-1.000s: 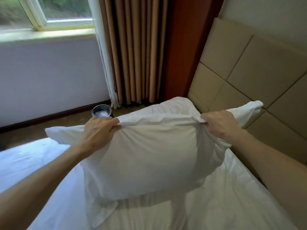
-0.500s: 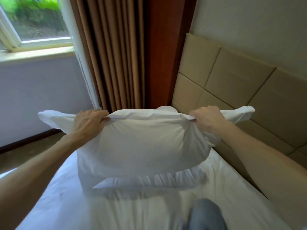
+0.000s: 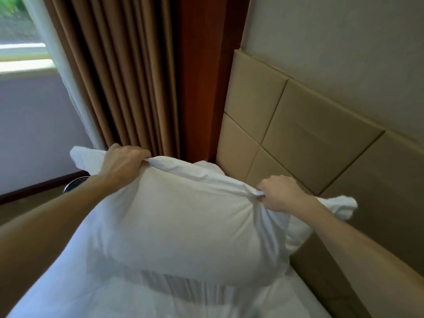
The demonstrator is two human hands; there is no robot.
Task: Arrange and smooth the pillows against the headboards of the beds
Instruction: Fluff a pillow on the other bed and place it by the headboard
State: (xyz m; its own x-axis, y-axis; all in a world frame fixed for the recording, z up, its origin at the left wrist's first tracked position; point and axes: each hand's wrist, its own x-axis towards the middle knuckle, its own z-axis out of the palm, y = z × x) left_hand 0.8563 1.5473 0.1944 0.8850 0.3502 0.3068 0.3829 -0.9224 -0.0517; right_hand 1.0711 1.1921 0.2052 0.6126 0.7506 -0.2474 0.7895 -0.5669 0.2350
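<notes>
A plump white pillow [image 3: 183, 221] stands upright on the white bed [image 3: 263, 304], close to the tan padded headboard [image 3: 316, 134]. My left hand [image 3: 121, 161] grips the pillow's top edge near its left corner. My right hand [image 3: 280, 193] pinches the top edge near the right corner, bunching the cover there. Behind the held pillow, a second white pillow [image 3: 208, 165] shows only as a small corner against the headboard.
Brown curtains [image 3: 128, 76] and a reddish wooden panel [image 3: 206, 76] stand behind the bed's head. A window [image 3: 18, 42] is at the upper left. A round metal bin [image 3: 75, 183] stands on the floor left of the bed, partly hidden by my left arm.
The pillow has moved nearer the headboard and tilted, its right side now lower. My right hand has dropped and bunches the cover. The view has swung up and right.
</notes>
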